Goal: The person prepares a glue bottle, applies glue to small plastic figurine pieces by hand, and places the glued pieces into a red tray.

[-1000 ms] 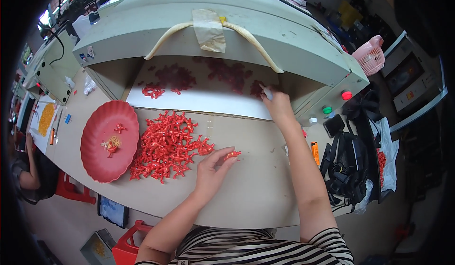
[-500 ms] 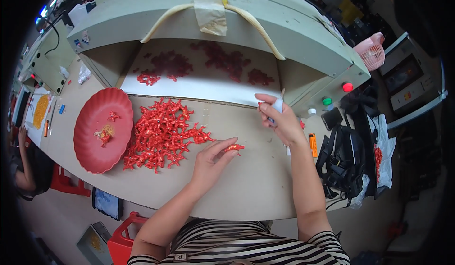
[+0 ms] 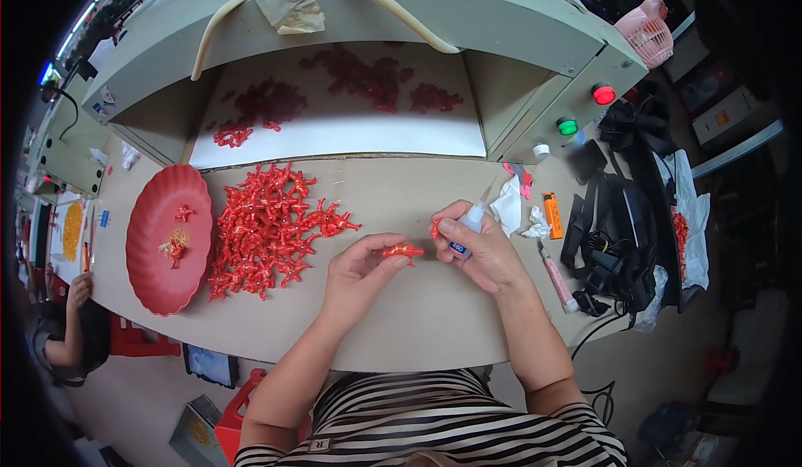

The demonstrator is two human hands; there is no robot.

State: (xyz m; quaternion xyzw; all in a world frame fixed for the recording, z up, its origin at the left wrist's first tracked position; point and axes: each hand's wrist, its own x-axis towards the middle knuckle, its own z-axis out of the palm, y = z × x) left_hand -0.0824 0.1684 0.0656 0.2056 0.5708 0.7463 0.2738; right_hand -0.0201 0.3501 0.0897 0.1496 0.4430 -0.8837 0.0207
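Note:
My left hand (image 3: 351, 275) pinches a small shiny red figurine (image 3: 403, 251) between thumb and fingertips over the table, right of a heap of similar red figurines (image 3: 263, 229). Close by on the right, my right hand (image 3: 489, 258) is closed around a small white glue bottle (image 3: 474, 218) with a blue label, its thin nozzle pointing up. Between that hand's thumb and forefinger sits a tiny red part (image 3: 435, 228), facing the figurine with a narrow gap between them. The fingers partly cover both the bottle and the part.
A scalloped red tray (image 3: 142, 275) with a few pieces stands left of the heap. Ahead, a grey-green cabinet (image 3: 535, 91) holds more red pieces. To the right lie crumpled tissue (image 3: 507, 206), an orange box (image 3: 552, 216), a pink cutter (image 3: 558, 276) and black straps (image 3: 614, 258). Another person's hand (image 3: 79, 290) is far left.
My right hand has come down and left, bringing the bottle and tiny part near the figurine. My left hand keeps its pinch. The whole view has shifted slightly.

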